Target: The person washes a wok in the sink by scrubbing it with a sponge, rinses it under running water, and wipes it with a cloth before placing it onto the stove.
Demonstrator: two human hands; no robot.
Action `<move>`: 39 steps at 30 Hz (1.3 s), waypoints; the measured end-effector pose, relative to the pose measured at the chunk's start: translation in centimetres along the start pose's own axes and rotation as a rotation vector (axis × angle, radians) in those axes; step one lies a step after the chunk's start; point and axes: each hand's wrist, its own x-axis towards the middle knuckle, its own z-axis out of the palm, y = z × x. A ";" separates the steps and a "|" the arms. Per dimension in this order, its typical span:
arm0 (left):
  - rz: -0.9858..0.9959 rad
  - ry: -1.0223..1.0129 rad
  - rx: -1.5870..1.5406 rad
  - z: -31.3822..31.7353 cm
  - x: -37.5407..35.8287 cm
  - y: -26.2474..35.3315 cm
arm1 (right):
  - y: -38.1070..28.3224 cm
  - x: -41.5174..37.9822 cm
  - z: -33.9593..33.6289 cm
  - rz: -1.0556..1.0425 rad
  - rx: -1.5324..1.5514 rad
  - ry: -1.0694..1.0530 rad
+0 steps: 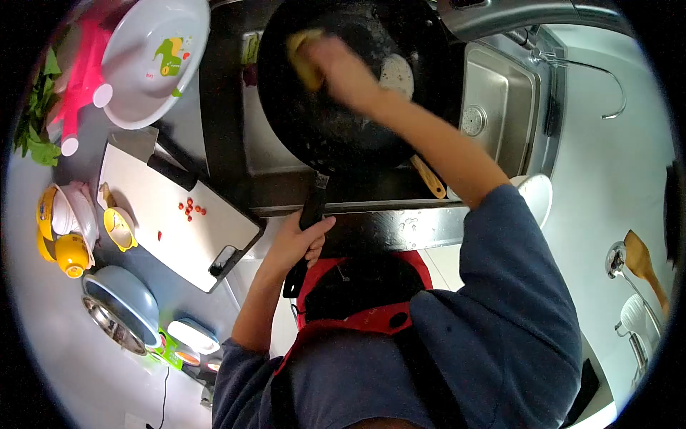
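A large black wok point(343, 143) lies over the sink, its handle point(314, 200) pointing toward my body. My left hand point(294, 244) is wrapped round that handle. Inside the wok, my right hand point(344, 71) presses a yellow sponge point(304, 58) against the far left part of the surface; motion blurs both. A whitish foamy patch point(397, 76) sits right of my right hand on the wok's inner surface. Wet specks show across the dark metal.
Left stands a white cutting board point(153, 207) with small red chili pieces point(190, 208) and a cleaver point(171, 171). A white basin point(136, 71) is beyond it. At right are a steel sink basin point(500, 93), a faucet point(529, 16) and a wooden-handled tool point(428, 177).
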 end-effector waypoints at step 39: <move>-0.037 -0.156 -0.105 0.9 2.2 -2.0 | -2.8 -8.4 0.0 0.454 -0.053 -0.111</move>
